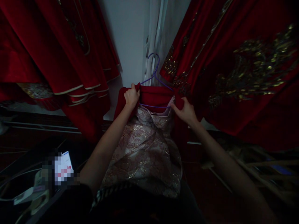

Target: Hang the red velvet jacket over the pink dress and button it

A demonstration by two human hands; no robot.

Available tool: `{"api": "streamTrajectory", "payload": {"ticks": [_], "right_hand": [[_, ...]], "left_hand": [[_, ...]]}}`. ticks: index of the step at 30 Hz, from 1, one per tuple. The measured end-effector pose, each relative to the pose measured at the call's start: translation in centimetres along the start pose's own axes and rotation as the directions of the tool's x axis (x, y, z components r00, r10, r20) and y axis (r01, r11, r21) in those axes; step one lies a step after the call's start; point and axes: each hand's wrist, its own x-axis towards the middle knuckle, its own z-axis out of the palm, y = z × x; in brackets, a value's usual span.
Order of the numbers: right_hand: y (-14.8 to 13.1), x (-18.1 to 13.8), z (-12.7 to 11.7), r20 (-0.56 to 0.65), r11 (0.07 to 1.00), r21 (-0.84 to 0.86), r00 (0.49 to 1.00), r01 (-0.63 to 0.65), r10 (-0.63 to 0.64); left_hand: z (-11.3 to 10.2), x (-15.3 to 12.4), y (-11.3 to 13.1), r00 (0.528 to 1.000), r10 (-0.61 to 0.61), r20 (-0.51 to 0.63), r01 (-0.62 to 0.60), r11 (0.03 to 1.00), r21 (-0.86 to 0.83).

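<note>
A red velvet garment [153, 95] with a pale pink brocade lining [144, 146] hangs in front of me on a purple wire hanger [153, 67]. My left hand [131, 95] is closed on the garment's left shoulder by the hanger's left end. My right hand [185, 109] is closed on the garment's right shoulder at the hanger's other end. The brocade falls toward my body between my forearms. The hanger's hook rises against a white wall [130, 37].
Red velvet robes with gold embroidery hang close on the right [245, 68] and with cream trim on the left [58, 56]. A lit phone screen [63, 166] and loose items lie at lower left. Wooden slats [257, 171] show dimly at lower right.
</note>
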Motion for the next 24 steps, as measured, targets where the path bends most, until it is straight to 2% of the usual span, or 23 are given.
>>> {"api": "streamTrajectory", "payload": {"ticks": [4,8,11,13,16,19,22,24], "right_hand": [[-2.3,1.1,4.6,-0.038,0.999,0.039,0.999,-0.017,0.018],[-6.8,1.1,8.7,-0.097,0.997,0.054,0.994,-0.045,0.05],[-10.5,-0.6,10.4,-0.015,0.998,0.058,0.999,0.038,-0.037],[-11.6,-1.8,10.4,0.057,0.995,0.05,0.994,0.09,-0.093],[-10.5,-2.5,8.8,0.087,0.991,0.049,0.988,0.123,-0.127],[-7.7,-2.1,6.5,0.02,0.995,0.038,0.995,0.094,-0.095],[-5.3,-1.6,4.3,-0.049,0.997,0.041,0.997,0.061,-0.059],[-4.2,-1.2,3.2,-0.084,0.994,0.08,0.994,0.076,-0.069]], "left_hand": [[-0.5,-0.8,-0.2,1.0,0.002,-0.003,-0.002,1.0,-0.017],[-0.7,-2.0,0.0,0.999,-0.038,-0.007,0.037,0.998,-0.041],[-0.7,-2.4,-0.1,0.998,-0.055,-0.014,0.054,0.997,-0.054],[-1.1,-2.1,-0.6,0.999,-0.044,-0.003,0.043,0.998,-0.054],[-2.4,-1.6,-2.1,0.999,0.004,0.037,-0.003,0.999,-0.046],[-4.0,-1.9,-4.2,0.999,0.033,0.007,-0.033,0.998,-0.055],[-5.2,-3.6,-6.1,0.994,0.09,-0.06,-0.093,0.994,-0.05],[-5.7,-4.9,-6.6,0.99,0.133,-0.051,-0.134,0.991,-0.008]]}}
